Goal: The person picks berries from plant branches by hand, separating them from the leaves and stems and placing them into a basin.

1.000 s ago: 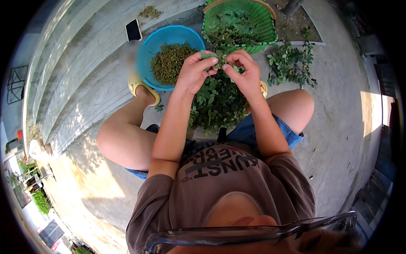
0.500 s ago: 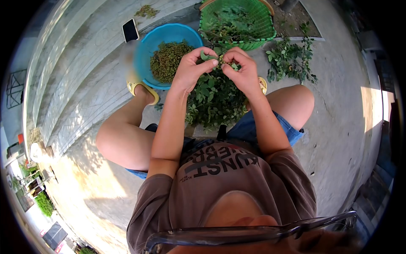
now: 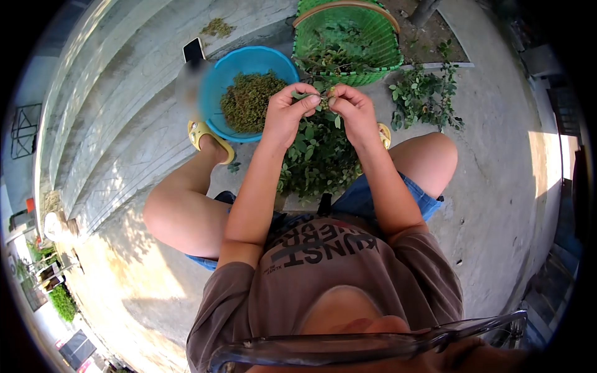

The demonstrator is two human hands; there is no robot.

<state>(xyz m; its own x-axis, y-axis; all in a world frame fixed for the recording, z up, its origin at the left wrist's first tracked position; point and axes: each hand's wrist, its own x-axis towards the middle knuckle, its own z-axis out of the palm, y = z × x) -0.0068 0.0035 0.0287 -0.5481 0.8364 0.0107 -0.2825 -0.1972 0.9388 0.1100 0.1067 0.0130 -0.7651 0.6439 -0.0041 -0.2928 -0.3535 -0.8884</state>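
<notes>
My left hand (image 3: 287,115) pinches a leafy green sprig (image 3: 303,96) between thumb and fingers. Close beside it, my right hand (image 3: 353,113) is closed on the same sprig, at a small cluster of green berries (image 3: 324,103). The fingertips of both hands nearly meet and partly hide the sprig. Below them, between my legs, lies a heap of leafy branches (image 3: 317,155). Left of my left hand stands a blue basin (image 3: 213,93) holding a pile of small brownish-green berries (image 3: 250,102).
A green woven basket (image 3: 390,46) with leafy cuttings stands beyond my hands. Cut branches (image 3: 423,93) lie on the concrete at right. A phone (image 3: 193,50) and a small berry pile (image 3: 217,27) rest on the steps (image 3: 134,81) at left.
Both hands have come slightly nearer my body and closer together, still on the sprig. The view has tilted a little, so basin and basket appear lower.
</notes>
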